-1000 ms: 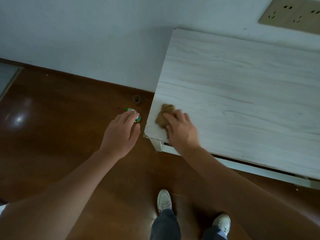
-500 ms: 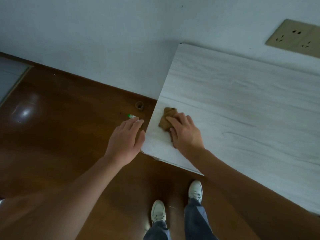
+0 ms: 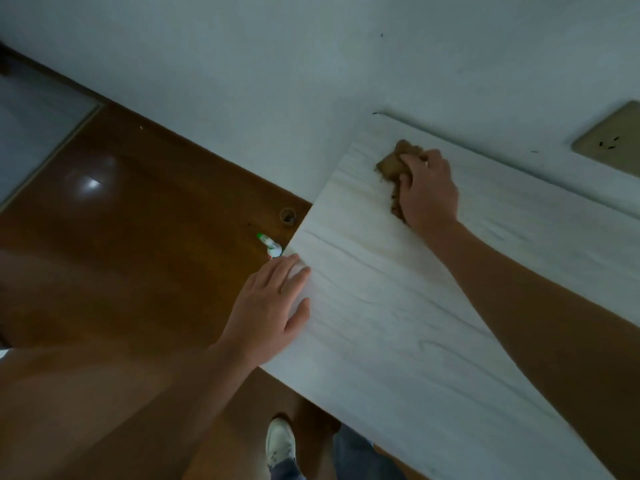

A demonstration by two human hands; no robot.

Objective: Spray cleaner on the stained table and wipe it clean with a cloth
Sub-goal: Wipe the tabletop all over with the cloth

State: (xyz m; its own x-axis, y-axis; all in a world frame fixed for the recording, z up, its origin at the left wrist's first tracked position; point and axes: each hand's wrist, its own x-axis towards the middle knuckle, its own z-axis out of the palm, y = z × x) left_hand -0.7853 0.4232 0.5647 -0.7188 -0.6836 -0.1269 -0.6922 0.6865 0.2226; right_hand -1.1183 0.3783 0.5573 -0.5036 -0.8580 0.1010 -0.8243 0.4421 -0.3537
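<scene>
The table [image 3: 398, 323] has a pale wood-grain top and stands against the wall. My right hand [image 3: 427, 190] presses a crumpled brown cloth [image 3: 393, 162] onto the top near its far left corner, by the wall. My left hand [image 3: 270, 310] lies flat and empty on the table's left edge, fingers spread. A white spray bottle with a green nozzle [image 3: 272, 247] stands on the floor just beyond the left hand's fingertips, apart from them.
Dark brown wooden floor [image 3: 138, 237] lies left of the table. A small brown ring-shaped object [image 3: 287, 216] sits on the floor by the wall. A beige wall socket [image 3: 613, 140] is above the table. My white shoe [image 3: 280, 441] shows below the table edge.
My right hand has slid the cloth from the table's near left corner to the far corner by the wall. My left hand has moved from near the bottle onto the table edge.
</scene>
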